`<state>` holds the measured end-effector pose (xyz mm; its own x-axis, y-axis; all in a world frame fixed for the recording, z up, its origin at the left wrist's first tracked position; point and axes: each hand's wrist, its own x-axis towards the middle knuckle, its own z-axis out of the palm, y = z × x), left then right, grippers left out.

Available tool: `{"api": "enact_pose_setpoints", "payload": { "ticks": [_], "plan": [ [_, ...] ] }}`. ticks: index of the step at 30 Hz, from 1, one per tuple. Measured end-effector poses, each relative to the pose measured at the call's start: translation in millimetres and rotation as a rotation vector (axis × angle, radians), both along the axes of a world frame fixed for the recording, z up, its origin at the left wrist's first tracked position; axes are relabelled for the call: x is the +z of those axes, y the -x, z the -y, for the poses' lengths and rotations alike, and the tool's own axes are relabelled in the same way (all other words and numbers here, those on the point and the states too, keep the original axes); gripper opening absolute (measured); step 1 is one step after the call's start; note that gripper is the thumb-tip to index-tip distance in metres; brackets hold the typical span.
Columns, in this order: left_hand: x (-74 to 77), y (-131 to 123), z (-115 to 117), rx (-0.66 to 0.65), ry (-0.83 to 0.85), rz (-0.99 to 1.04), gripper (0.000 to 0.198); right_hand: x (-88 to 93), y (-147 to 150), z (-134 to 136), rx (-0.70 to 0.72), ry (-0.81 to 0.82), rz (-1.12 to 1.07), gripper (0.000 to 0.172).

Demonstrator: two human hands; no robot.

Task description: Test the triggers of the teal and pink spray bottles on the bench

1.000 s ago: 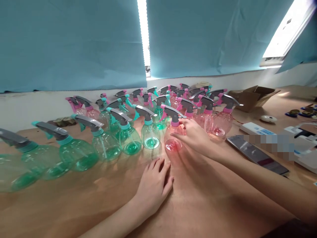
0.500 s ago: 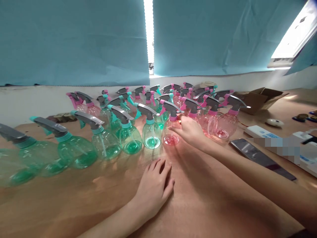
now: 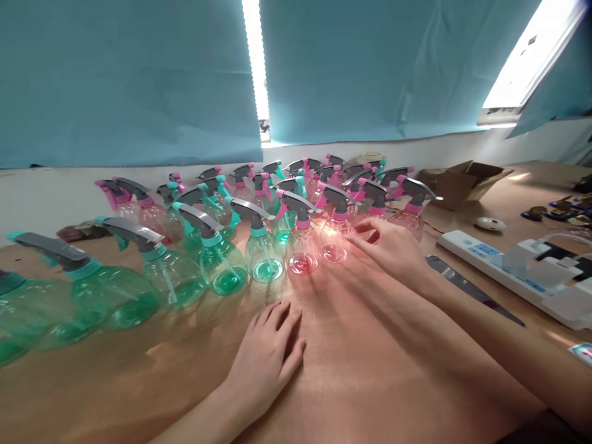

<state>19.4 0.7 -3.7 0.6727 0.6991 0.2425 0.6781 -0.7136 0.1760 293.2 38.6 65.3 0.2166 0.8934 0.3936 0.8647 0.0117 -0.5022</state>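
My right hand [image 3: 393,250] reaches over the table beside a clear pink spray bottle [image 3: 333,246]. Its fingers are stretched out and apart, the tips close to that bottle's right side; whether they touch it I cannot tell. Behind this hand, another pink spray bottle [image 3: 375,200] shows mainly its grey trigger head and pink collar. My left hand [image 3: 268,339] rests flat on the table, fingers spread, holding nothing. In front of it stand a pink spray bottle [image 3: 303,250] and a green spray bottle [image 3: 264,256], part of a front row of upright bottles running left.
Several more spray bottles [image 3: 243,185] crowd behind the front row. At the right lie a dark phone [image 3: 467,287], a white power strip [image 3: 485,262] with plugs, and a white mouse [image 3: 491,224]. An open cardboard box [image 3: 462,185] sits farther back. Blue cloth [image 3: 139,80] hangs behind.
My right hand has left the front pink bottle and moved right, past the neighbouring pink one. The left hand stays flat on the table. The view has turned slightly right.
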Motion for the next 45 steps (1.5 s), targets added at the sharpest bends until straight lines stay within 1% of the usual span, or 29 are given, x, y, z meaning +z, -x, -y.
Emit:
{"api": "enact_pose_setpoints", "payload": {
  "ticks": [3, 4, 5, 7, 8, 10, 13, 16, 18, 20, 23, 26, 27, 28, 30, 32, 34, 35, 36, 37, 39, 42, 43, 45],
  "plan": [
    [-0.1, 1, -2, 0.000, -0.005, 0.006, 0.035, -5.5, -8, -10, -0.005, 0.002, -0.010, 0.049],
    [0.0, 2, -3, -0.004, -0.007, 0.009, 0.035, -7.4, -7, -16, 0.019, 0.004, -0.022, 0.057],
    [0.1, 2, -4, -0.007, -0.009, 0.011, 0.034, -9.4, -5, -21, 0.050, 0.010, -0.040, 0.061],
    [0.7, 3, -5, -0.006, -0.016, 0.019, 0.033, -13.0, 2, -33, 0.069, 0.010, -0.049, 0.068],
    [1.2, 3, -4, -0.005, -0.018, 0.024, 0.033, -14.7, 5, -38, 0.073, 0.011, -0.054, 0.069],
    [2.6, 3, -3, -0.003, -0.021, 0.040, 0.031, -17.5, 9, -44, 0.073, 0.012, -0.065, 0.067],
    [5.1, 1, 1, -0.014, -0.012, 0.073, 0.029, -19.9, 9, -42, 0.078, 0.012, -0.076, 0.065],
    [6.8, -6, 4, -0.023, 0.012, 0.122, 0.030, -19.0, 5, -26, 0.089, 0.022, -0.074, 0.066],
    [7.0, -12, 3, -0.016, 0.042, 0.173, 0.032, -15.7, 4, -8, 0.095, 0.033, -0.069, 0.065],
    [6.7, -20, 2, 0.001, 0.088, 0.235, 0.039, -9.6, 6, 13, 0.129, 0.041, -0.063, 0.060],
    [6.5, -31, -3, 0.033, 0.179, 0.319, 0.061, 5.3, 15, 45, 0.230, 0.103, -0.037, 0.045],
    [6.7, -39, -6, 0.044, 0.254, 0.398, 0.085, 24.2, 26, 68, 0.454, 0.019, -0.026, 0.025],
    [6.9, -41, -7, 0.039, 0.285, 0.429, 0.088, 30.0, 29, 72, 0.516, -0.004, -0.013, 0.020],
    [7.1, -42, -7, 0.025, 0.328, 0.464, 0.088, 34.9, 32, 74, 0.578, 0.030, 0.009, 0.018],
    [7.3, -42, -7, -0.023, 0.421, 0.522, 0.084, 40.7, 37, 71, 0.625, 0.075, -0.019, 0.021],
    [7.0, -41, -6, -0.047, 0.464, 0.538, 0.082, 39.7, 40, 62, 0.681, 0.108, -0.116, 0.029],
    [6.1, -40, -5, -0.024, 0.457, 0.529, 0.079, 32.7, 43, 48, 0.768, 0.125, -0.252, 0.036],
    [5.6, -39, -5, -0.020, 0.460, 0.530, 0.077, 27.7, 44, 42, 0.845, 0.125, -0.353, 0.040],
    [5.2, -38, -4, -0.023, 0.467, 0.543, 0.076, 22.4, 45, 35, 0.909, 0.139, -0.445, 0.044],
    [5.3, -38, -4, -0.036, 0.478, 0.560, 0.076, 17.3, 46, 29, 0.943, 0.157, -0.516, 0.048],
    [6.7, -36, -5, -0.077, 0.507, 0.583, 0.078, 9.3, 47, 20, 0.966, 0.202, -0.596, 0.054],
    [11.6, -32, -8, -0.119, 0.565, 0.588, 0.072, 5.7, 47, 13, 0.923, 0.210, -0.581, 0.057],
    [13.3, -31, -9, -0.137, 0.589, 0.589, 0.068, 6.2, 47, 13, 0.901, 0.188, -0.556, 0.055],
    [15.5, -29, -10, -0.162, 0.615, 0.590, 0.063, 7.9, 48, 12, 0.881, 0.139, -0.504, 0.047]
  ]
}}
